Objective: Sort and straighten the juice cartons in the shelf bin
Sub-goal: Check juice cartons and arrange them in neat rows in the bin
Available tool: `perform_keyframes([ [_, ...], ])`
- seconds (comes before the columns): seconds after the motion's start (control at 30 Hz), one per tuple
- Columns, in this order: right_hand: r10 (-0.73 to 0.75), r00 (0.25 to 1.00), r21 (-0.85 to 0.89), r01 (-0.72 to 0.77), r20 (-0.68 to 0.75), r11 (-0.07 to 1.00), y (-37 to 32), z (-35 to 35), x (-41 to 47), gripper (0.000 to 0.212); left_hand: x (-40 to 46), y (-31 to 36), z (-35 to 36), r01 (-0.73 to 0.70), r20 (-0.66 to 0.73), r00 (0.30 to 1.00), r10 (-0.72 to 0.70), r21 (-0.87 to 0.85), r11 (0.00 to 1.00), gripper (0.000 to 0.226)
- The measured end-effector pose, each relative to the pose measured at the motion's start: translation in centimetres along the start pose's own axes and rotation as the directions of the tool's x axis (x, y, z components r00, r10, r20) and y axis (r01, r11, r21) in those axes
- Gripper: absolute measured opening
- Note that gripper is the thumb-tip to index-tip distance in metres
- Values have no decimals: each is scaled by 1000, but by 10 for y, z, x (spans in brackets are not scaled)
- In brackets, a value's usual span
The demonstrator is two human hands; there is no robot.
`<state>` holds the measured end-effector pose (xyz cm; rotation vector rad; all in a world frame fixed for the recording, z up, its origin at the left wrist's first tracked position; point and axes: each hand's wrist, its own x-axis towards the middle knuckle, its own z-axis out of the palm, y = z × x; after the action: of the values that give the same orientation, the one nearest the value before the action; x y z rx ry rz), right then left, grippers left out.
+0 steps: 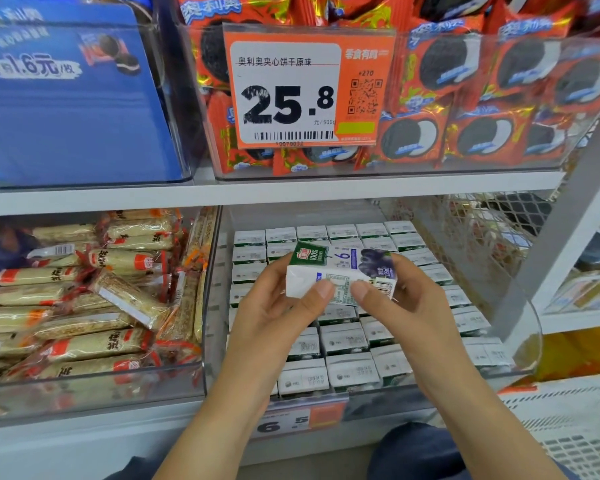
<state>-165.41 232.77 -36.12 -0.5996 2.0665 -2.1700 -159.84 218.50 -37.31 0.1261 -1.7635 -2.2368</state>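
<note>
We hold one carton (pixel 340 271) on its side above the bin (pixel 530 327), our left hand (pixel 278 306) and right hand (pixel 406 299) each gripping an end, thumbs pressed on the near face. It looks small, light and fairly stiff, though its board walls would likely dent if squeezed. We judge the flat faces the safest hold. The other cartons (pixel 347 341) stand in rows below.
</note>
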Motion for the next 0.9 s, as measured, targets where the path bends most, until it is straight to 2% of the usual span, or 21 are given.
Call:
perform_keyframes([
  [0.23, -48, 999, -106, 48, -3, 993, 3, -1, 0, 28, 2, -3, -5, -1, 51, 999, -2, 57, 998, 52],
  [0.3, -85, 996, -115, 83, -20, 990, 3, -1, 0, 36, 3, -5, -6, 3, 62, 998, -7, 61, 998, 49],
  [0.4, -121, 991, -89, 116, -59, 989, 5, -3, 0, 59, 4, -6, -8, -8, 73, 997, 2, 87, 996, 45],
  [0.47, -153, 987, -82, 148, -56, 986, 5, -5, 0, 65, 4, -7, -8, -27, 80, 997, 17, 122, 992, 48],
  [0.63, -272, 960, -179, 279, 60, 944, 1, -8, -3, 63, 5, -7, -3, -70, 71, 996, 54, 247, 967, 47],
  [0.9, -321, 923, -315, 376, 214, 872, -1, -10, -5, 66, 7, -19, -4, -88, 4, 995, 95, 401, 912, 57],
])
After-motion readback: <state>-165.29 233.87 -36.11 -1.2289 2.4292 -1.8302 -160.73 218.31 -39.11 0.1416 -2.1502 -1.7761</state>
